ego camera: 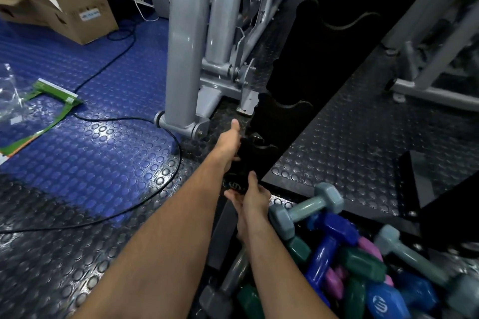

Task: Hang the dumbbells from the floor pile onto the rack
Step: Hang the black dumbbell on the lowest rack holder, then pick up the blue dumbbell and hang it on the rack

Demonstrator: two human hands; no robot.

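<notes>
Both hands on one black dumbbell point(239, 163) at the lowest notch of the black scalloped-edge steel rack point(305, 80). Left hand point(229, 141) is against the dumbbell's far end, thumb extended toward the rack; fingers are hidden behind the weight, so I can't tell how the grip is set. Right hand point(252, 198) has its grip grasping the near end, thumb lying up against the black head with the white logo, fingers underneath. Dumbbell sits right against the rack's bottom cradle; seated or not, can't tell, black on black. Floor pile of vinyl dumbbells point(350, 261) (blue, green, pink, grey-teal) lies just right of the rack's base, below the right forearm. Grey steel machine frame point(181, 46) stands just left of the rack. Black cable point(124, 41) and open cardboard box point(75, 8) are further left of the rack on the blue studded floor point(103, 137).
</notes>
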